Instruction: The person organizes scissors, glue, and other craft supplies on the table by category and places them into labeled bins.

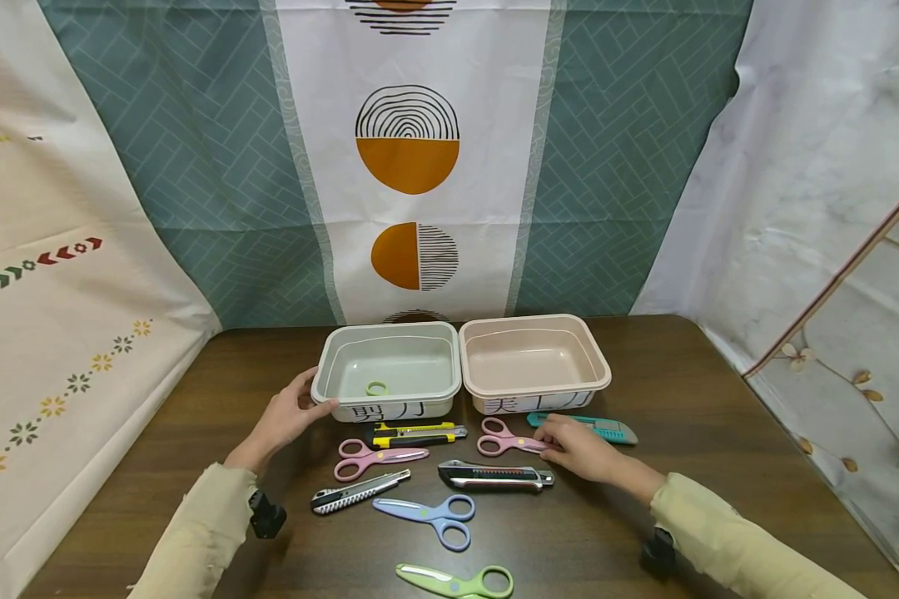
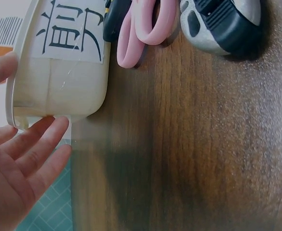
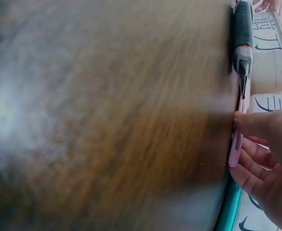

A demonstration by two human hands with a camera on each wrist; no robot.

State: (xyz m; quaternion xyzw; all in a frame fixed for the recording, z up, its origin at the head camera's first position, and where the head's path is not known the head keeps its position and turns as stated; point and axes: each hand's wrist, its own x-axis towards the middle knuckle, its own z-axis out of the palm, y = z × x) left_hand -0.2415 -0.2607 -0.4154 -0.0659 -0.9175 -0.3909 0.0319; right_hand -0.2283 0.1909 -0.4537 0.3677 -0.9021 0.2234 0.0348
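In the head view, my left hand [image 1: 285, 420] rests at the left end of a pale green bin [image 1: 449, 398]. Its thumb lies along the front rim, with fairly straight fingers against the end wall, as the left wrist view shows. A small green ring [image 1: 370, 388] shows inside that bin. My right hand [image 1: 588, 449] pinches the blade end of pink scissors [image 1: 522, 443] between thumb and fingers, close over the table. Just behind this hand lies a teal utility knife [image 1: 616, 430], partly covered by it.
Beside the green bin stands a beige bin [image 1: 603, 374]; both carry written labels. Before them lie a yellow-black knife [image 1: 412, 434], more pink scissors [image 1: 382, 457], a silver knife [image 1: 360, 492], a black knife [image 1: 494, 476], blue scissors [image 1: 419, 511] and green scissors [image 1: 449, 582].
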